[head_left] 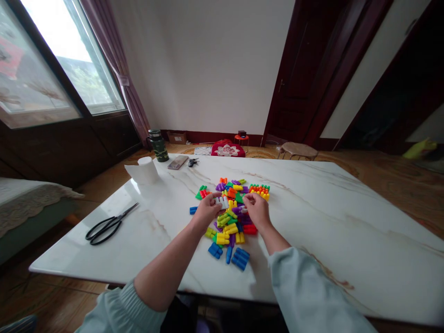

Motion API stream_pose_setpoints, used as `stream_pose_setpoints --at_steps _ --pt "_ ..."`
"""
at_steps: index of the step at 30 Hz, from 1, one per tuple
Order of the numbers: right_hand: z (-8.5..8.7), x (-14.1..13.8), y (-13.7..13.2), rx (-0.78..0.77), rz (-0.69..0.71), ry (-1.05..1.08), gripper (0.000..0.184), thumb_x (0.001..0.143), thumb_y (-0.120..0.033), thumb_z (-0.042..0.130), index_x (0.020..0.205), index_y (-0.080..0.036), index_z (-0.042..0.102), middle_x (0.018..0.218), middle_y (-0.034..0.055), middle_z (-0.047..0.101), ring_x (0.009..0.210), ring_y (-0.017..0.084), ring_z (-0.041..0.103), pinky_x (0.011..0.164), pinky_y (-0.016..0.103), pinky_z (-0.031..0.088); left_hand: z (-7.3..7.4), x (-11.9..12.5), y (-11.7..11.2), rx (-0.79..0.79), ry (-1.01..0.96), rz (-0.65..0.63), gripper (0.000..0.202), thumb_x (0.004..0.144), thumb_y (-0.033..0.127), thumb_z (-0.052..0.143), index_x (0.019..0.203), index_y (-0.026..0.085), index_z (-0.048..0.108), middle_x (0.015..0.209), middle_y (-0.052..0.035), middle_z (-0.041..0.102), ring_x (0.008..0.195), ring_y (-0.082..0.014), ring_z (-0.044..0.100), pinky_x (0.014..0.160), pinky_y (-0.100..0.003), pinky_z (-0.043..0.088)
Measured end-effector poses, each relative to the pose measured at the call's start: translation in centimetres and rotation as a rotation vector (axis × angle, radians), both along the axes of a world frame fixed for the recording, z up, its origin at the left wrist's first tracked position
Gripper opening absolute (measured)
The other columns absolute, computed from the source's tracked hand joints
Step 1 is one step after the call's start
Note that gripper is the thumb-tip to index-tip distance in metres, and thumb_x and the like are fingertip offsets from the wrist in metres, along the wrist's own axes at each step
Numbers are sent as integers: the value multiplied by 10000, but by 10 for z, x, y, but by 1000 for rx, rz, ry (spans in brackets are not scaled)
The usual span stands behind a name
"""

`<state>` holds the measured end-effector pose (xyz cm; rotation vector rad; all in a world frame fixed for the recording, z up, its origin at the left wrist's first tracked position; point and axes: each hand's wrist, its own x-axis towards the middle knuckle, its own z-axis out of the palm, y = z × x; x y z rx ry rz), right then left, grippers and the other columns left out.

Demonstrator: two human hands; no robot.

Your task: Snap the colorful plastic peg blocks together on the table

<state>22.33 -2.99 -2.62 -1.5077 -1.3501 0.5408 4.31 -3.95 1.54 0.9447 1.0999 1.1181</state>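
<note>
My left hand (207,212) is closed on a white toy building block (222,202), which it lifts over the left side of a pile of coloured blocks. Over the pile's right side, my right hand (257,209) has its fingers pinched together; what they hold is too small to make out. Below and between the hands lie yellow blocks (222,238), lime-green blocks (226,218) and purple ones. A red block (249,229) lies just under my right hand. Joined rows of orange, green and yellow blocks (259,190) sit beyond it. Blue blocks (240,259) lie nearest me.
Black-handled scissors (108,227) lie at the left of the white marble-patterned table (312,203). Along its far left stand a paper roll (145,171) and a camouflage bottle (158,146), with a phone (178,162) and keys (193,162) beside them. A stool (298,149) stands behind the table.
</note>
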Motion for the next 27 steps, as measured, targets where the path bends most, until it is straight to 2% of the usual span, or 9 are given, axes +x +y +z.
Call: stream_pose_setpoints --at_steps 2,4,7,10,15,17,20,23,27 --pt "12 -19 -8 -2 168 60 233 820 -406 586 829 -187 665 799 52 719 716 198 663 694 312 527 0 -1 -1 20 -14 -9 482 653 61 749 1101 127 584 785 -8 678 705 -125 668 669 -241 574" --pt "20 -33 -15 -18 234 73 234 797 -395 631 852 -174 687 790 53 723 716 198 662 673 305 526 -1 -4 -2 28 -29 -24 538 597 111 825 1081 128 592 797 -20 704 703 -132 672 672 -247 566" --pt "24 -41 -20 -21 247 73 209 753 -315 677 890 -160 711 820 59 737 737 197 669 679 299 526 -3 -7 -1 28 -21 -39 514 508 199 895 948 117 643 752 -23 713 659 -132 660 649 -240 539" --pt "24 -42 -21 1 250 81 206 743 -331 692 857 -160 714 803 60 741 726 198 673 661 294 524 -4 -6 -1 68 25 -36 475 466 272 912 849 105 687 681 -6 691 598 -112 619 592 -216 491" --pt "22 -37 -16 55 228 56 222 751 -387 682 794 -170 696 742 51 724 652 185 652 609 279 507 -1 -4 -3 65 101 -64 493 503 379 896 891 123 731 690 2 675 622 -104 609 592 -209 472" --pt "17 -22 -10 84 159 27 175 753 -338 661 810 -175 693 765 48 725 667 185 652 634 282 507 1 -5 -4 45 127 -75 511 521 398 890 927 133 731 743 -14 688 675 -117 629 621 -220 493" --pt "0 19 0 94 -116 -79 155 741 -275 637 839 -167 689 803 70 726 720 207 656 708 309 500 2 -9 -2 29 169 -63 507 532 393 885 937 132 726 801 -36 698 703 -125 633 632 -233 505" --pt "-27 65 8 -16 -341 -274 180 758 -236 589 879 -152 691 856 112 731 775 242 660 741 339 484 3 -13 0 15 175 -39 480 548 380 873 924 124 718 776 -31 687 678 -122 625 626 -244 511" --pt "-53 97 13 -104 -408 -391 195 771 -195 563 919 -144 679 896 126 735 797 244 666 729 326 473 4 -14 1 12 167 -23 441 567 350 855 914 119 711 727 -16 673 637 -110 613 612 -241 513"
